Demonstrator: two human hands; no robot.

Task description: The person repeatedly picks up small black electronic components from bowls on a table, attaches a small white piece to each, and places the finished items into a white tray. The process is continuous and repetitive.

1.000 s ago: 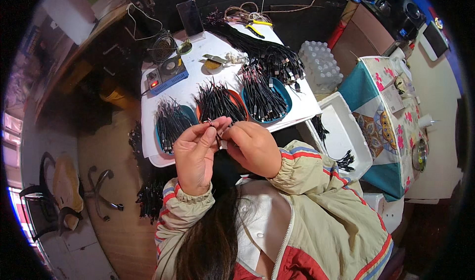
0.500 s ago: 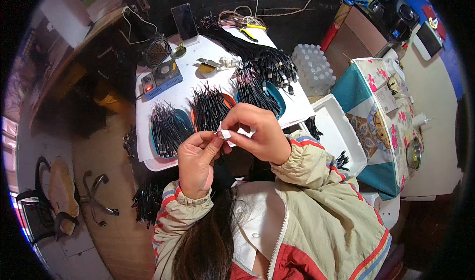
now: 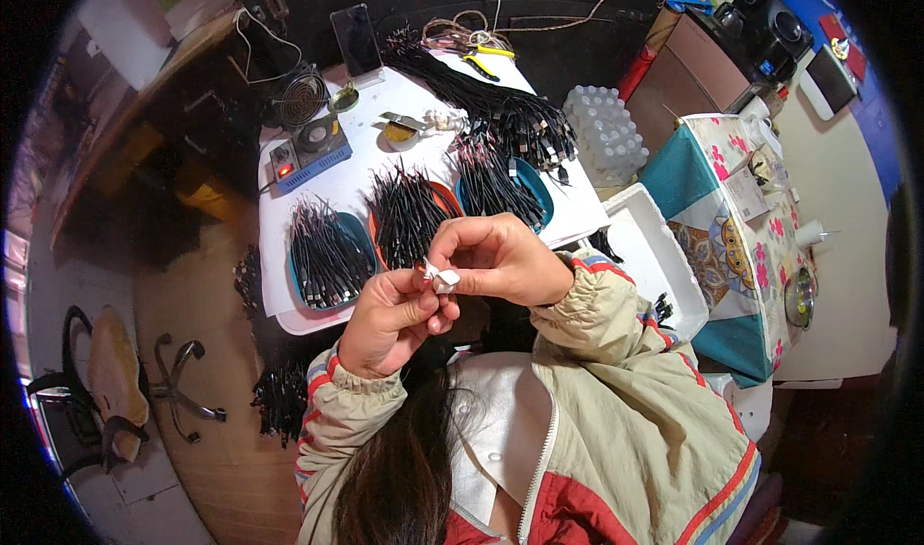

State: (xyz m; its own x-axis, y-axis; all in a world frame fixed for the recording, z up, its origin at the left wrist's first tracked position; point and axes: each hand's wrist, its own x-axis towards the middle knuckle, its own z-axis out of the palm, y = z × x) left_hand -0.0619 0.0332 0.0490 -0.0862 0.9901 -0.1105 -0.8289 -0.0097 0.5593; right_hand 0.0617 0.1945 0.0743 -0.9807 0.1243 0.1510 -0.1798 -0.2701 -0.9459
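Observation:
My left hand [image 3: 390, 319] and my right hand [image 3: 505, 261] meet in front of my chest, at the near edge of the white table. Between their fingertips is a small white piece [image 3: 446, 281], too small for me to tell its kind. Both hands pinch it, and a speck of red shows beside it. Just beyond my hands, bundles of short black cables with bare wire ends stand in a blue tray [image 3: 369, 242], an orange tray [image 3: 449, 196] and another blue tray [image 3: 541, 191].
On the white table [image 3: 371, 121] are a blue control box [image 3: 313, 155] with a red light, a phone [image 3: 356, 42], yellow-handled pliers [image 3: 481, 66] and a heap of black cables [image 3: 520, 112]. A white foam box [image 3: 664, 256] lies right, beside a cloth-covered table [image 3: 722, 227].
The white piece has turned and dropped slightly between my fingers. My right hand has shifted a little down and to the right. The whole view has tilted slightly.

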